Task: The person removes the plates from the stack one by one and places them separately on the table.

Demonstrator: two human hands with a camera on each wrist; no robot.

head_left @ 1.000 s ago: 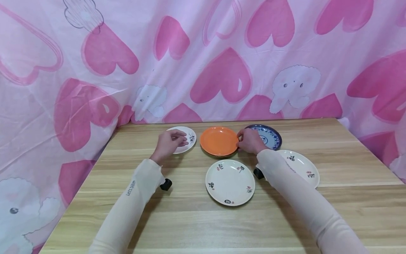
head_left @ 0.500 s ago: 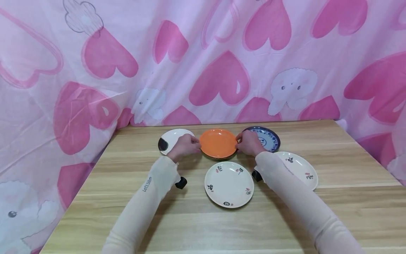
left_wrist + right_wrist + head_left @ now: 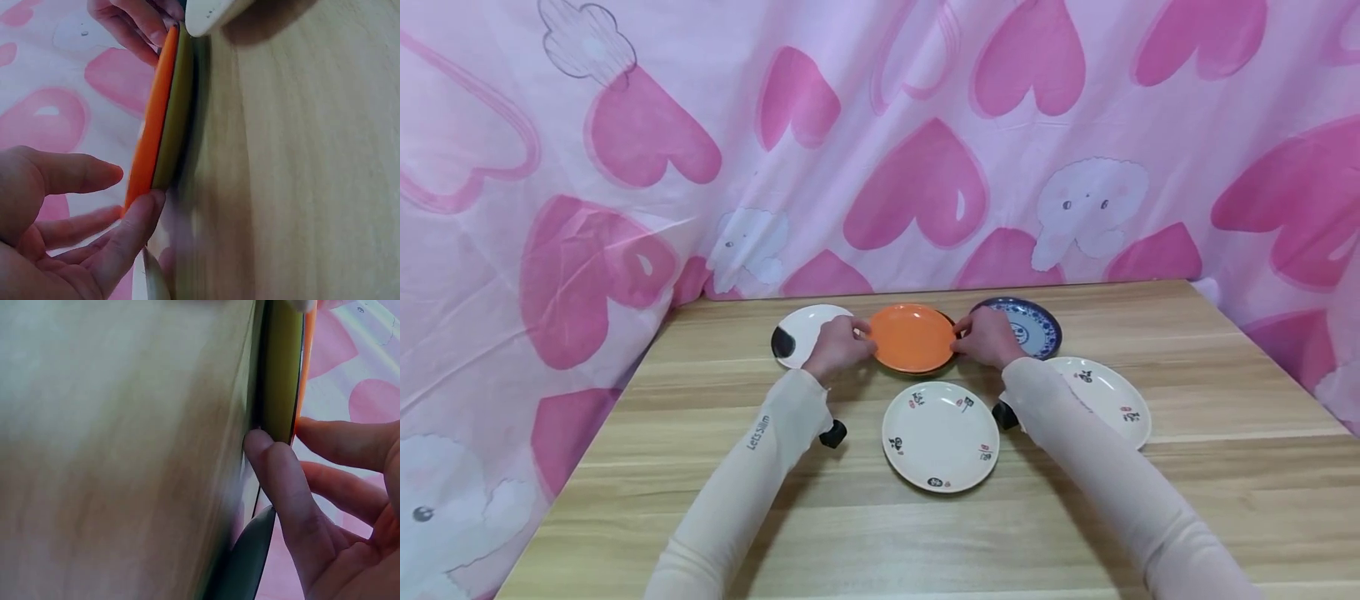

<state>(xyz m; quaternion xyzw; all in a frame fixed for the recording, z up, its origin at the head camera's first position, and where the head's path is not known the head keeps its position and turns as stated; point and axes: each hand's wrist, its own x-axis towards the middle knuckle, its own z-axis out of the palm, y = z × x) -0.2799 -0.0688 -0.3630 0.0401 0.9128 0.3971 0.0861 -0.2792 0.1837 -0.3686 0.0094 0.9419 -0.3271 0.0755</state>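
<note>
An orange plate (image 3: 912, 337) lies at the back middle of the table in the head view. An olive-green layer (image 3: 175, 106) shows beneath its rim in the left wrist view. A dark edge peeks out at its right. My left hand (image 3: 838, 343) holds the orange plate's left rim, thumb on the lower side and fingers near the upper. My right hand (image 3: 991, 337) pinches the opposite rim between thumb and fingers, seen close up in the right wrist view. Whether each hand grips only the orange plate or also what lies under it, I cannot tell.
A white plate with a black patch (image 3: 808, 329) sits behind my left hand. A blue-patterned plate (image 3: 1033, 327) is behind my right hand. One cream plate (image 3: 940, 437) stands in front, another (image 3: 1108, 400) partly under my right forearm. A pink heart-print curtain (image 3: 917, 183) hangs behind the table (image 3: 880, 542).
My left hand has gone from over the white plate to the orange plate's left rim. The orange plate has slid slightly left, baring a dark edge at its right. My right hand stays at its rim.
</note>
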